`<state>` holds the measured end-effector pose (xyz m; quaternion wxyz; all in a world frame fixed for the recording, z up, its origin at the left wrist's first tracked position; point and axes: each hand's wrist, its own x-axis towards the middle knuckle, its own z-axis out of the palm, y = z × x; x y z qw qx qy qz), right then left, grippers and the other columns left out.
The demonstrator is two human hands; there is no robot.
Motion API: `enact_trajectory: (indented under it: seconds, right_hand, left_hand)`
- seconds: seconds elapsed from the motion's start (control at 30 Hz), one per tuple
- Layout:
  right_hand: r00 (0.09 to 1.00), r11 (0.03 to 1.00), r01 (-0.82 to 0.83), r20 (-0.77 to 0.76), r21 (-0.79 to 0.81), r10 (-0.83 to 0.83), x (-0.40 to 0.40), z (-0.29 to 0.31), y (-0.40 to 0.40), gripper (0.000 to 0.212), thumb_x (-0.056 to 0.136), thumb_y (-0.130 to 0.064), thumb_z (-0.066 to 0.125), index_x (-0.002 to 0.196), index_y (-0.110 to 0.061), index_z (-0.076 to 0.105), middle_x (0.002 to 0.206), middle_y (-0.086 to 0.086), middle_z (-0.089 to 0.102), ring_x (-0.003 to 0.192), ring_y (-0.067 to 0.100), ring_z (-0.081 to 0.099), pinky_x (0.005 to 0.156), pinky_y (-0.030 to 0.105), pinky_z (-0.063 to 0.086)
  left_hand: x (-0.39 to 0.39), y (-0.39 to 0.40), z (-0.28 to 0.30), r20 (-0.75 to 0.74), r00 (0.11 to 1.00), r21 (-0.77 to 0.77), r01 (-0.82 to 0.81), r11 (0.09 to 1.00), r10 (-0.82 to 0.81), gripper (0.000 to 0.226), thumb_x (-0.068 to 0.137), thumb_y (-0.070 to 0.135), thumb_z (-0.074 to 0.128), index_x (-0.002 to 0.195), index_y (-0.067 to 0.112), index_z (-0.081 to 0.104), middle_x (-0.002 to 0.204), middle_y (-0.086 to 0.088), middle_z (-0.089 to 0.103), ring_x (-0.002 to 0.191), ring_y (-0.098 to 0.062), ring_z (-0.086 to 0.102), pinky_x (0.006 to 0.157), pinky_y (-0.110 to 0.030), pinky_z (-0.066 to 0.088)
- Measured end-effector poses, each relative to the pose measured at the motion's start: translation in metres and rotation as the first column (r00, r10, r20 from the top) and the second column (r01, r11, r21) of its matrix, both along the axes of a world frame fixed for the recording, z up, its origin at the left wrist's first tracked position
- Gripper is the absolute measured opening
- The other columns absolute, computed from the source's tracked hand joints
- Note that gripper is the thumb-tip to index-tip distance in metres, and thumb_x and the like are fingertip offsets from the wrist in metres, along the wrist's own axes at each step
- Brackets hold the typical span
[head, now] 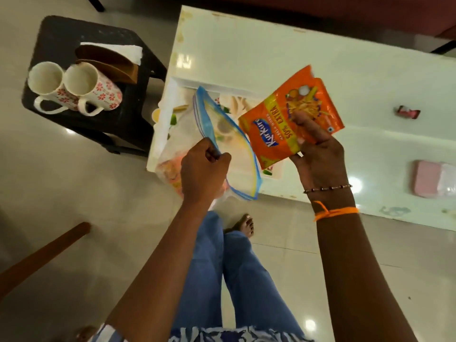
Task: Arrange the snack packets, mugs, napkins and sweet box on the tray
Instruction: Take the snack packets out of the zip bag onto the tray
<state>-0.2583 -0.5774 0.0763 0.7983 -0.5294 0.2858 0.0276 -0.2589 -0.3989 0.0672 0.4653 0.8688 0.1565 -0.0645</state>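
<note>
Right hand [318, 154] raised over the table's [320, 70] near edge, gripping orange packet [283, 119], tilted, top pointing far-right; left hand [204, 166] fisted on zip bag [232, 149].

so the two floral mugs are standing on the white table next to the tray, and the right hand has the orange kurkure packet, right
Not quite. The head view shows the two floral mugs standing on the black stool beside the white table, not on the table itself. The rest holds: the right hand does have the orange Kurkure packet in its grip.
</note>
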Motion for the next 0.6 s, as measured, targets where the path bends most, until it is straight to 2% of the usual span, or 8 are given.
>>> enact_trajectory:
  seconds: [0.13,0.27,0.33,0.37,0.4,0.47,0.53,0.6]
  right_hand:
    - [0.979,0.971,0.202,-0.01,0.126,-0.202,-0.008,-0.041,-0.024,0.041,0.086,0.014,0.04,0.104,-0.014,0.063,0.116,0.0,0.061,0.104,0.019,0.063,0.087,0.045,0.054]
    - [0.956,0.953,0.286,-0.104,0.104,-0.276,-0.013,-0.087,-0.015,0.04,0.085,0.015,0.039,0.105,-0.013,0.059,0.123,0.01,0.052,0.106,0.027,0.057,0.082,0.043,0.055]
    - [0.932,0.94,0.332,-0.18,0.071,-0.316,-0.014,-0.104,-0.005,0.04,0.084,0.018,0.037,0.111,-0.003,0.057,0.126,0.014,0.049,0.108,0.028,0.054,0.084,0.042,0.052]
    - [0.933,0.955,0.294,-0.207,-0.025,-0.293,-0.016,-0.111,-0.002,0.043,0.084,0.019,0.037,0.12,0.002,0.052,0.13,0.016,0.048,0.111,0.027,0.051,0.088,0.04,0.049]
    - [0.948,0.967,0.18,-0.229,-0.182,-0.22,-0.02,-0.117,-0.002,0.047,0.084,0.019,0.038,0.128,0.003,0.046,0.136,0.018,0.045,0.115,0.026,0.049,0.094,0.034,0.047]
    - [0.942,0.919,-0.144,-0.335,-0.367,0.014,-0.029,-0.127,-0.001,0.05,0.087,0.014,0.043,0.135,0.002,0.038,0.146,0.018,0.036,0.127,0.027,0.043,0.105,0.02,0.038]
    - [0.895,0.831,-0.336,-0.426,-0.444,0.134,-0.038,-0.132,-0.005,0.054,0.087,0.01,0.048,0.137,-0.004,0.036,0.149,0.013,0.033,0.133,0.026,0.038,0.11,0.02,0.034]
    - [0.87,0.811,-0.389,-0.464,-0.437,0.167,-0.047,-0.129,-0.011,0.05,0.088,0.007,0.049,0.135,-0.007,0.04,0.146,0.013,0.038,0.126,0.026,0.044,0.102,0.014,0.039]
  left_hand:
    - [0.002,-0.008,-0.02,0.006,0.999,-0.018,-0.041,0.999,0.041,0.036,0.069,0.012,0.06,0.048,0.021,0.032,0.042,0.007,0.039,0.043,-0.009,0.033,0.047,-0.018,0.027]
    - [-0.003,-0.012,-0.027,-0.01,0.997,-0.107,-0.081,0.991,0.081,0.023,0.063,0.016,0.051,0.05,0.013,0.033,0.042,0.005,0.031,0.05,-0.012,0.025,0.053,-0.029,0.026]
    - [-0.007,-0.012,-0.028,-0.013,0.996,-0.14,-0.085,0.987,0.084,0.021,0.062,0.013,0.049,0.05,0.01,0.032,0.044,0.005,0.027,0.052,-0.012,0.024,0.053,-0.03,0.023]
    - [-0.009,-0.012,-0.028,-0.015,0.997,-0.153,-0.082,0.985,0.08,0.021,0.062,0.012,0.048,0.05,0.007,0.032,0.045,0.006,0.026,0.052,-0.012,0.023,0.053,-0.03,0.022]
    - [-0.011,-0.012,-0.028,-0.018,0.997,-0.165,-0.08,0.983,0.078,0.021,0.062,0.011,0.048,0.051,0.004,0.032,0.047,0.003,0.026,0.053,-0.014,0.024,0.052,-0.029,0.021]
    - [-0.015,-0.01,-0.026,-0.022,0.996,-0.206,-0.084,0.975,0.081,0.019,0.062,0.008,0.048,0.052,-0.001,0.034,0.048,-0.003,0.03,0.055,-0.017,0.027,0.052,-0.028,0.023]
    - [-0.018,-0.006,-0.024,-0.024,0.995,-0.241,-0.097,0.966,0.094,0.019,0.062,0.006,0.047,0.056,-0.009,0.037,0.053,-0.015,0.033,0.056,-0.021,0.029,0.051,-0.027,0.025]
    - [-0.022,-0.001,-0.021,-0.016,0.993,-0.274,-0.117,0.954,0.117,0.018,0.062,0.003,0.046,0.056,-0.009,0.035,0.054,-0.018,0.032,0.056,-0.022,0.028,0.05,-0.026,0.025]
